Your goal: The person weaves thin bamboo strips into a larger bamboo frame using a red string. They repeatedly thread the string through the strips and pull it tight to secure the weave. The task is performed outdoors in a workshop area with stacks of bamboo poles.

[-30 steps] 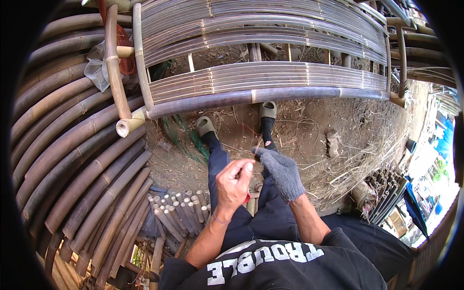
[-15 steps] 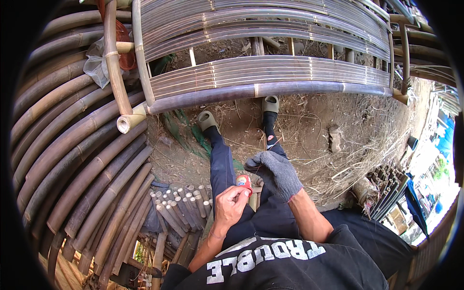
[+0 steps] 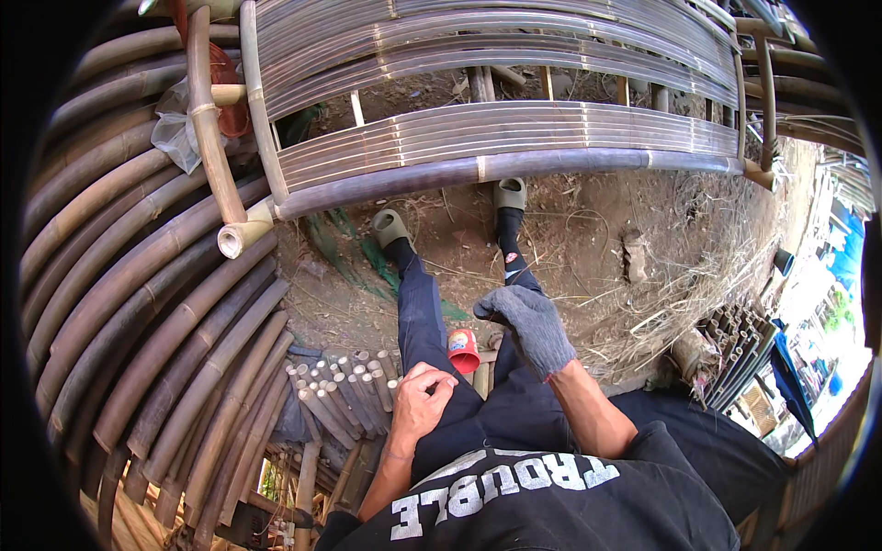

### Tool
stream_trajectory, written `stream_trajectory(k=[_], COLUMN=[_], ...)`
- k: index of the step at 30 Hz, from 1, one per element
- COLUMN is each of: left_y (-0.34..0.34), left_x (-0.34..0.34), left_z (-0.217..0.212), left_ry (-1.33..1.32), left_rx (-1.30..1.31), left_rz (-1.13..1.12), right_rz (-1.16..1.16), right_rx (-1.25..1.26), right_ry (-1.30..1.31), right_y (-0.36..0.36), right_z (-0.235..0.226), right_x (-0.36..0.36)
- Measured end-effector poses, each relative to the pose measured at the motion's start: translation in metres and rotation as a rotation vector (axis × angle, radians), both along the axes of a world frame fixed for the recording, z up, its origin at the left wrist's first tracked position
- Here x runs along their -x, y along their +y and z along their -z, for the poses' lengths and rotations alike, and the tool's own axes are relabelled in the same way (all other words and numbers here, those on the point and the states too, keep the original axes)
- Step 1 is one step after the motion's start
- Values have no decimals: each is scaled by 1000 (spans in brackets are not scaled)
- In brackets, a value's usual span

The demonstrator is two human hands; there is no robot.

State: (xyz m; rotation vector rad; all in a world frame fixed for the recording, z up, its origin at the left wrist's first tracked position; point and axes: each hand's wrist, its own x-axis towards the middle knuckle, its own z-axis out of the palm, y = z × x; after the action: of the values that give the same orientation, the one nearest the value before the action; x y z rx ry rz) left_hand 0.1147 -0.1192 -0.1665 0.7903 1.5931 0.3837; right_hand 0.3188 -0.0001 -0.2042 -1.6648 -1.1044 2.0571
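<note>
My bare left hand [image 3: 423, 401] is closed over my left thigh, thumb against its curled fingers. Anything in that pinch is too small or too hidden to make out. A red can [image 3: 463, 351] with a coloured label stands between my legs, a short way from the left hand and apart from it. My right hand [image 3: 531, 332], in a grey knitted glove, is held over my right leg with its fingers bent together. Whether the glove grips something thin cannot be made out.
Ahead stands a bamboo bench [image 3: 478, 165] with a slatted seat. Long bamboo poles [image 3: 138, 303] are stacked at the left, with short cut pieces [image 3: 340, 395] beside my left leg. Dry straw [image 3: 652, 321] and a bundle of thin bamboo [image 3: 735, 354] lie at the right.
My left hand has drawn back to the left from the red can, which now shows more fully. My gloved right hand stays in nearly the same place.
</note>
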Motion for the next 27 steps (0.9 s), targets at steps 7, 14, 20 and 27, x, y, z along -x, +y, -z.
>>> stream_trajectory(k=[7, 14, 20, 27], left_y=[5, 104, 126, 115], left_x=[-2, -24, -35, -25], left_z=[2, 23, 36, 36], left_ry=[143, -310, -597, -556], left_rx=[-75, -40, 172, 279], left_rz=[49, -311, -514, -485], right_rz=[5, -197, -231, -175], right_rx=[22, 64, 97, 156], right_ry=[-12, -98, -108, -101], right_y=[3, 5, -4, -10], right_z=[-5, -26, -32, -27], right_x=[-2, 9, 15, 14])
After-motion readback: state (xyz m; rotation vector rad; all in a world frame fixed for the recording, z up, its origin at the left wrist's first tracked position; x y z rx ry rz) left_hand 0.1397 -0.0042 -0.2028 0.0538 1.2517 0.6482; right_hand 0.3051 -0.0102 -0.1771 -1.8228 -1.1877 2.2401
